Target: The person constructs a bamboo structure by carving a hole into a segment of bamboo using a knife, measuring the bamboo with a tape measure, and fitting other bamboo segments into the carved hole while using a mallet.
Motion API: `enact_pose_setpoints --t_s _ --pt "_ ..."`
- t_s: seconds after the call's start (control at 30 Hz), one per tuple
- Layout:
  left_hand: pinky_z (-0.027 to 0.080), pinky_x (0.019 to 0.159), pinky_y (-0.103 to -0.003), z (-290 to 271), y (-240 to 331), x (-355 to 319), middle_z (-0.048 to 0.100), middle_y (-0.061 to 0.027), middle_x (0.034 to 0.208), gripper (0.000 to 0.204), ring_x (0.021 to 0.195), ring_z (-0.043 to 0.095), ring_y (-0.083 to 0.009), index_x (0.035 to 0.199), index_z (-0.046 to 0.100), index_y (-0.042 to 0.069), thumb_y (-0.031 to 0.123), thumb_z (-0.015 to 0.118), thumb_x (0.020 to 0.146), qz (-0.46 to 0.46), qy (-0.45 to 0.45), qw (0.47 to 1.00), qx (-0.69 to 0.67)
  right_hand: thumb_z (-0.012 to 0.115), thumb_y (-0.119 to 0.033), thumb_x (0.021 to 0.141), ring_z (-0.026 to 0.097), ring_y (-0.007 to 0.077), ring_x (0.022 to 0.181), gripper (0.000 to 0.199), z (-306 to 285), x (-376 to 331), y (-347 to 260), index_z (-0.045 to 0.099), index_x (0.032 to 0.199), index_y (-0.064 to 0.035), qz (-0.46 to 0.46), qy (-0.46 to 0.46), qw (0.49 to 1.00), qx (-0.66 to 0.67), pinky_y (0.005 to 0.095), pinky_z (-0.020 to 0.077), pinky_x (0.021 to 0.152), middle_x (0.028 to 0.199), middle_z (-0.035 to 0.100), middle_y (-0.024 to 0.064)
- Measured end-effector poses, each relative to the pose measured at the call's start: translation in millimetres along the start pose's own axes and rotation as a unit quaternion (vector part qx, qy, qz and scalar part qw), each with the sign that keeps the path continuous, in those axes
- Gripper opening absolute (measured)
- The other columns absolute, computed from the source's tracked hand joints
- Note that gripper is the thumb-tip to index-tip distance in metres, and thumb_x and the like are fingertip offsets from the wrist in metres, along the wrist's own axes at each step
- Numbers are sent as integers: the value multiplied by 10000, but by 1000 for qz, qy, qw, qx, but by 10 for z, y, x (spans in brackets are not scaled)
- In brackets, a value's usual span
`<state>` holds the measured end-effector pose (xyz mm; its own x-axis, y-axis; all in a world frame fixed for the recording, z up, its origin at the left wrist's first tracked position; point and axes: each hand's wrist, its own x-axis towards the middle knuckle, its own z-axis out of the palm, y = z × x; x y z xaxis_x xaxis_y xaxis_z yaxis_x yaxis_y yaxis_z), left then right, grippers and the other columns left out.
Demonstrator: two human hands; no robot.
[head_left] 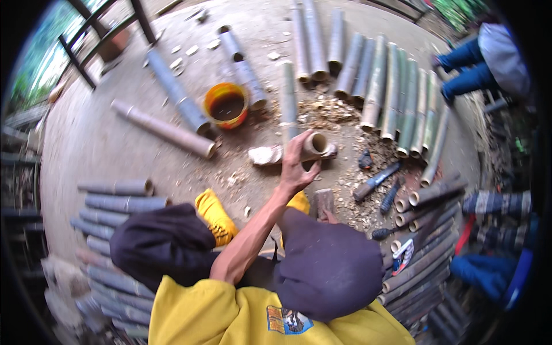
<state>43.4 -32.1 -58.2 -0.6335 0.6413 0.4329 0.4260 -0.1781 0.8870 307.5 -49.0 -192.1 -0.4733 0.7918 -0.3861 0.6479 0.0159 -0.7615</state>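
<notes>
Left hand: reaches forward from the lower middle, fingers curled around the near end of a bamboo tube.
Bamboo tube: short, pale, open mouth facing the camera, lying on the concrete floor near its middle, touching a whitish offcut to its left.
Right hand: mostly hidden behind the right knee; only a bit shows beside a short wooden block; whether it grips anything, I cannot tell.
Hands together or apart: apart, the left well ahead of the right.
Bucket: orange, dark liquid inside, left of and beyond the held tube.
Far edge of the floor: a row of long green and grey bamboo poles, ends toward the person.
Left edge: stacked grey bamboo lengths.
Right of the tube: blue-handled tools on wood shavings.
Top right corner: another person in blue trousers, seated.
</notes>
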Motion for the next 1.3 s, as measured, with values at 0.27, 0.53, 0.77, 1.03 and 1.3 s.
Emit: enact_pose_setpoints --t_s 0.27,0.53,0.77,1.03,1.3 --pt "516 733 -328 -558 -573 -373 636 -113 897 262 789 633 -229 938 622 26 41 617 676 -249 160 954 53 706 -321 714 645 279 858 637 536 531 -531 506 1218 14 -44 -77 992 -89 361 515 754 957 648 195" --pt "504 784 -301 -661 -871 -596 673 -114 905 311 826 646 -196 965 639 -3 142 646 690 -380 91 920 -32 764 -374 623 646 279 832 690 248 773 -729 529 1127 34 13 -148 987 -59 378 502 792 893 656 197" --pt "457 608 -217 -642 -878 -467 628 -29 889 301 729 593 -94 1055 595 46 190 643 795 -421 12 873 -248 819 -271 584 605 253 872 834 -291 855 -2440 390 1235 23 -163 83 980 72 342 510 777 1042 577 150" --pt "479 573 -231 -752 -1178 -477 626 -36 871 257 696 602 -108 1039 609 47 128 634 797 -377 133 899 -177 733 -189 605 646 289 783 606 -324 1376 -3083 446 1090 32 -247 53 961 -111 374 530 725 884 634 206" --pt "491 556 -220 -881 -1304 -706 612 -55 823 265 651 607 -117 1055 571 16 99 612 807 -461 187 830 -254 703 -152 605 643 359 700 540 209 1700 -3281 408 1012 43 -275 -47 930 -241 429 555 609 801 612 278"
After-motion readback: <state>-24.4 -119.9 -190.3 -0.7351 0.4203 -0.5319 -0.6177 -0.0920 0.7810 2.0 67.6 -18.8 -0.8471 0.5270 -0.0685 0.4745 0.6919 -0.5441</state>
